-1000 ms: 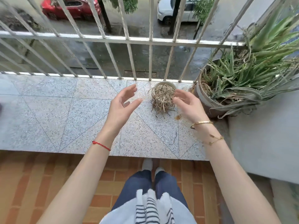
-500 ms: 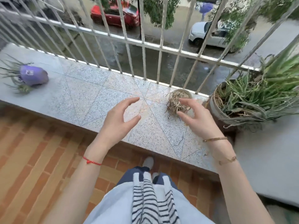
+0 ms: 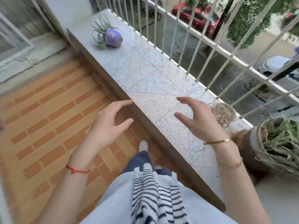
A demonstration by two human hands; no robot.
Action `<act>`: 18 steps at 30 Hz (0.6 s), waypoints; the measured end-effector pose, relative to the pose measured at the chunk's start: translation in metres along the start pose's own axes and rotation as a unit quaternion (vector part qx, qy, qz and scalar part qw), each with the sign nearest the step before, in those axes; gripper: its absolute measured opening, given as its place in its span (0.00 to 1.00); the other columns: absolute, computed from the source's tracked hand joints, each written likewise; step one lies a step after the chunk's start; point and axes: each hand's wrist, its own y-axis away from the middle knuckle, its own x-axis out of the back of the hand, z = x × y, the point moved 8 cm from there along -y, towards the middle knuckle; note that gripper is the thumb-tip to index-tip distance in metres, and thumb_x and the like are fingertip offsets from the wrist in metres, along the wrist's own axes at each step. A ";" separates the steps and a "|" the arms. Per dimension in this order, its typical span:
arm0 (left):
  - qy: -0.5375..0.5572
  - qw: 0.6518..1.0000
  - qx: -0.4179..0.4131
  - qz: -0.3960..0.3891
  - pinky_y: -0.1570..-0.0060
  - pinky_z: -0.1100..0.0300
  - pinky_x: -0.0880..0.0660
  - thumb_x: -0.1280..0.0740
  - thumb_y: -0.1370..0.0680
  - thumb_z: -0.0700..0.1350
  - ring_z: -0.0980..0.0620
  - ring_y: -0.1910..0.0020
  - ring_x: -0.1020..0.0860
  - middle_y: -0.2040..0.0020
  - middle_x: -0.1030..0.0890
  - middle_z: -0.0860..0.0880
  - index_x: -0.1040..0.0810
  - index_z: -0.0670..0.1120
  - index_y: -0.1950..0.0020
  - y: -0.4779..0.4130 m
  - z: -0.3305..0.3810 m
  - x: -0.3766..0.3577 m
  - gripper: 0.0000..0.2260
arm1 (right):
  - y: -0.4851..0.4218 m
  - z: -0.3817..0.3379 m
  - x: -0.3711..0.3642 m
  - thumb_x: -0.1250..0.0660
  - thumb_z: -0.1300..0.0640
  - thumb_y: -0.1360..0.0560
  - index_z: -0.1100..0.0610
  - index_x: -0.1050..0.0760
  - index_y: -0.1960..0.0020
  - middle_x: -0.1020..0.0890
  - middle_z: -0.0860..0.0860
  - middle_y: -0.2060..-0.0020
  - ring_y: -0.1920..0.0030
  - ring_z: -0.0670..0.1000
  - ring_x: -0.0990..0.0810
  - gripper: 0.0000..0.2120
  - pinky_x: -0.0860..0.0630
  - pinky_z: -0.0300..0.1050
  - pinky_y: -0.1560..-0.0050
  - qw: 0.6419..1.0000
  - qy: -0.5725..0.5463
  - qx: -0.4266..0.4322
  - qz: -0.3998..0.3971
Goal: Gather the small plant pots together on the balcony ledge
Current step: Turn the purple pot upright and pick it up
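Both hands are held open and empty: the left hand [image 3: 110, 120] above the brick floor [image 3: 48, 110], the right hand [image 3: 196, 120] over the granite ledge [image 3: 155, 81]. A small pot of dry roots [image 3: 224, 113] is seen just beside the right hand; a purple pot [image 3: 113, 37] lies tipped at the ledge's far end, well apart.

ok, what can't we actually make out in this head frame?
- Small pale pot of dry straw-like plant: near side hidden by the right hand, head view.
- Large grey pot of green spiky leaves: cut off by the right frame edge.
- Purple pot lying on its side: far off and blurred; the mark on it is unreadable.
- Left hand: open, holding nothing.
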 end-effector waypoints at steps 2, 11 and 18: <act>0.012 0.999 0.035 0.028 0.37 0.65 0.35 0.29 0.24 0.43 0.59 0.35 0.28 0.34 0.24 0.55 0.26 0.52 0.31 0.019 -0.017 0.016 0.21 | -0.007 -0.023 -0.010 0.34 0.48 0.24 0.51 0.32 0.30 0.24 0.47 0.35 0.33 0.50 0.30 0.24 0.41 0.37 0.35 0.999 0.006 0.035 -0.017; -0.005 0.987 0.130 0.098 0.42 0.71 0.37 0.29 0.24 0.45 0.59 0.36 0.28 0.34 0.25 0.56 0.27 0.54 0.31 0.041 -0.089 0.085 0.22 | -0.063 -0.109 -0.062 0.33 0.48 0.25 0.50 0.32 0.30 0.24 0.47 0.36 0.33 0.51 0.30 0.25 0.39 0.39 0.35 0.989 0.012 0.118 -0.085; -0.020 0.980 0.142 0.138 0.41 0.65 0.35 0.30 0.24 0.47 0.55 0.36 0.27 0.34 0.25 0.55 0.27 0.55 0.32 0.014 -0.149 0.160 0.21 | -0.133 -0.189 -0.102 0.33 0.49 0.25 0.50 0.31 0.32 0.23 0.49 0.37 0.35 0.53 0.29 0.23 0.36 0.45 0.33 0.984 0.008 0.149 -0.098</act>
